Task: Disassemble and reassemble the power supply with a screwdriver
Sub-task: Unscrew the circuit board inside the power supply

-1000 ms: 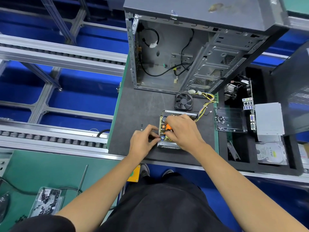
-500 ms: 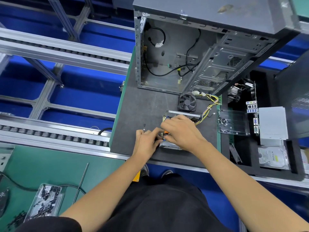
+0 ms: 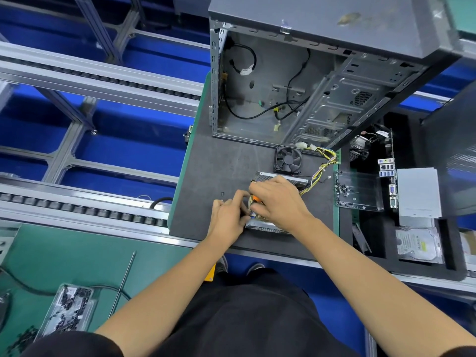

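— Where's the power supply (image 3: 268, 226)?
— Near the counter's (image 3: 206, 176) front edge.
— And the hands?
— Right hand (image 3: 279, 199) fingers wrap the orange screwdriver (image 3: 257, 199); left hand (image 3: 228, 217) fingers pinch at its side, holding what I cannot tell.

I can't read any words or numbers here. The hard drive (image 3: 417, 244) has a white label with a small yellow patch, but its print is too small and blurry for me.

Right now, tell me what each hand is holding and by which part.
The right hand closes over an orange-handled screwdriver, gripping its handle. The left hand pinches at the power supply's left edge; what it pinches cannot be told.
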